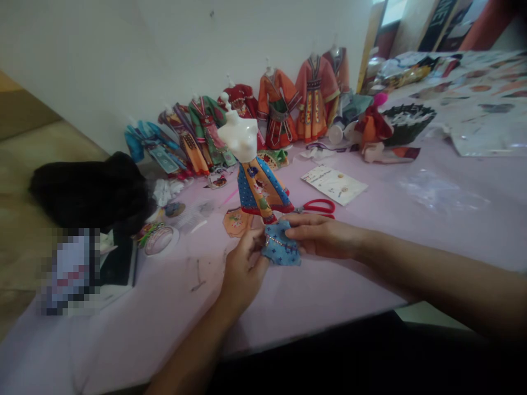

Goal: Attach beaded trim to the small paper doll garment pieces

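Note:
A small blue fabric piece (283, 253) with dark cross marks and a beaded line is stretched between my two hands, low over the table. My left hand (246, 266) pinches its left edge between thumb and fingers. At the upper right edge, my right hand (319, 233) is closed on the same cloth, its fingertips lying over the front. Just behind stands a white doll mannequin (239, 134) in a blue and orange skirt (263, 186). An orange embroidered piece (237, 223) lies beside my left hand. Red-handled scissors (319, 207) rest behind my right hand.
Several dressed doll forms (278, 107) line the wall. A printed card (334, 185), clear plastic (442, 189) and a dark basket (407, 122) are on the right. On the left are a black bag (90, 189), a roll of trim (160, 240) and a blurred-out object (72, 271).

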Action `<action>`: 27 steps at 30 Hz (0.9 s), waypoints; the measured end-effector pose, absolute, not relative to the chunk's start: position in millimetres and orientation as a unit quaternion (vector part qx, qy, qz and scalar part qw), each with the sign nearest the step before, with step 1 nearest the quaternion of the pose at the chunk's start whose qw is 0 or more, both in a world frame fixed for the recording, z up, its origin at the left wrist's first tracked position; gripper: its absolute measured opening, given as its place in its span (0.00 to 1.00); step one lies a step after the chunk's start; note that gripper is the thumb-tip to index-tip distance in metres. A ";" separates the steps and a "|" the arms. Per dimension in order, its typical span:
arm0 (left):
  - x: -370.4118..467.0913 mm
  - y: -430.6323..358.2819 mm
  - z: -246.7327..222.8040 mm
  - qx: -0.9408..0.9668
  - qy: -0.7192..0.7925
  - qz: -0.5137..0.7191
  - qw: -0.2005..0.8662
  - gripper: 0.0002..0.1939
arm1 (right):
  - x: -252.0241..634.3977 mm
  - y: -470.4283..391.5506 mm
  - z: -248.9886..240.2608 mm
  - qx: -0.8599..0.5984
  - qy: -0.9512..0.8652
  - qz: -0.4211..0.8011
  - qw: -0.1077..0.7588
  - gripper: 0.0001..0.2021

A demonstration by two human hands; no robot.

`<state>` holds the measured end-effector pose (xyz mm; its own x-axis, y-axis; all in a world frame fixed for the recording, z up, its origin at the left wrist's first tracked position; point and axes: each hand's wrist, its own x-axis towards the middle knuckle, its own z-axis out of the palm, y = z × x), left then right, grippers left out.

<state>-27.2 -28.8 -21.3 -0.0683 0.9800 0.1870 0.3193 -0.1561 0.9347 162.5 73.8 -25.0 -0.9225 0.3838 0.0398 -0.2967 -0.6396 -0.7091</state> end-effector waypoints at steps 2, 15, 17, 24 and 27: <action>-30.5 -27.5 -22.5 0.574 0.542 0.497 0.360 0.11 | 161.7 73.5 -25.3 -0.062 -0.377 0.906 0.181 0.09; -37.5 -21.8 -20.0 0.511 0.555 0.514 0.408 0.09 | 164.0 76.7 -23.9 -0.159 -0.549 0.796 0.202 0.13; -37.5 -21.2 -19.6 0.507 0.556 0.507 0.420 0.11 | 163.4 77.6 -24.9 -0.169 -0.577 0.772 0.208 0.13; -37.7 -20.0 -20.4 0.501 0.557 0.469 0.468 0.12 | 163.0 79.9 -26.8 -0.208 -0.598 0.749 0.195 0.13; -38.7 -20.3 -21.0 0.516 0.559 0.439 0.478 0.15 | 164.7 81.1 -25.7 -0.219 -0.597 0.753 0.171 0.12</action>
